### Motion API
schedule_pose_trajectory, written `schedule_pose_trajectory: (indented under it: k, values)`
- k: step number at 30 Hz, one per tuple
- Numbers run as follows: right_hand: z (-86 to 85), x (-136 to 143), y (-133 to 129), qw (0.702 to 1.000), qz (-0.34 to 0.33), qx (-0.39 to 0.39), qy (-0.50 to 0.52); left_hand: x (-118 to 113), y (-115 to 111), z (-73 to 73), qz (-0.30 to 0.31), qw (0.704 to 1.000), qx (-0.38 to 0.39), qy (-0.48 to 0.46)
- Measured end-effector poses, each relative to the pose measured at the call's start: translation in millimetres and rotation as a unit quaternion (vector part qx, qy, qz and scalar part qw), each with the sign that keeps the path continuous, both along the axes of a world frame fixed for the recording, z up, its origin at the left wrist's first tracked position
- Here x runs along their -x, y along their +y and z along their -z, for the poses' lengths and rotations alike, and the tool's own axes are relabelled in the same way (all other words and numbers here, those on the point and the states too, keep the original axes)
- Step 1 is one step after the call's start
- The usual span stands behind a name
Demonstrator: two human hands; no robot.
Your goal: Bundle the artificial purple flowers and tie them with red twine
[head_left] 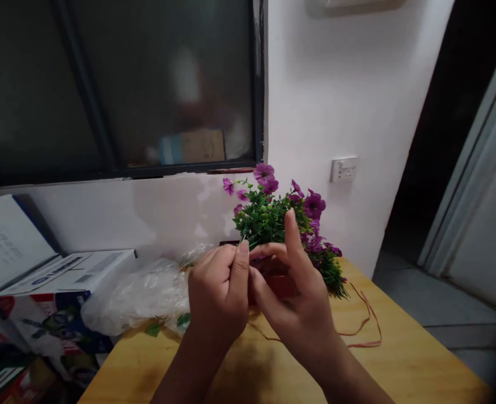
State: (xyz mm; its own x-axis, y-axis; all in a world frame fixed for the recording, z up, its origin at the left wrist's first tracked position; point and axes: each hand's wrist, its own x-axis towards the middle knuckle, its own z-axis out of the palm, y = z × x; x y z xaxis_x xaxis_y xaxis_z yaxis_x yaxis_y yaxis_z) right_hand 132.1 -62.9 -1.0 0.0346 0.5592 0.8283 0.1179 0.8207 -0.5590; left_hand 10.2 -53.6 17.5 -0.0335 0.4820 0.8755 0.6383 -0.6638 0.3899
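My left hand [220, 286] is closed, with its thumb pressed on the curled fingers. A thin pale sliver shows at the thumb tip, too small to name. My right hand [301, 292] meets it from the right, thumb and a bent finger pinched close to the left thumb while another finger points up. Whatever they pinch is mostly hidden. Just behind the hands stand artificial flowers [265, 216] with purple petals and green leaves. Below the flowers a red container [282, 286] shows between my fingers, largely covered.
On the wooden table [399, 359], a reddish-brown string [368, 317] lies right of the hands. Crumpled clear plastic [136, 294] and loose green leaves [152, 329] lie to the left. Printed cartons [63, 297] crowd the left side. A wall with a socket [344, 169] stands behind.
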Motion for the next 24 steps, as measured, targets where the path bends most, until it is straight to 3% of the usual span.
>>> schedule_pose_trajectory:
  k: [6, 13, 17, 24]
  values:
    - [4.3, 2.9, 6.3, 0.994, 0.097, -0.045, -0.004, 2.5, 3.5, 0.8, -0.024, 0.999, -0.028, 0.036]
    - [5.1, 3.7, 8.0, 0.994, 0.093, -0.064, 0.007, 4.4, 9.0, 0.9, -0.093, 0.986, -0.101, 0.100]
    - [3.7, 3.3, 10.0, 0.985, 0.141, -0.095, 0.006, 3.9, 10.4, 1.5, -0.098, 0.979, -0.129, 0.126]
    - [5.4, -0.1, 8.0, 0.989, 0.128, -0.073, 0.003, 5.7, 9.2, 1.9, -0.099, 0.980, -0.123, 0.119]
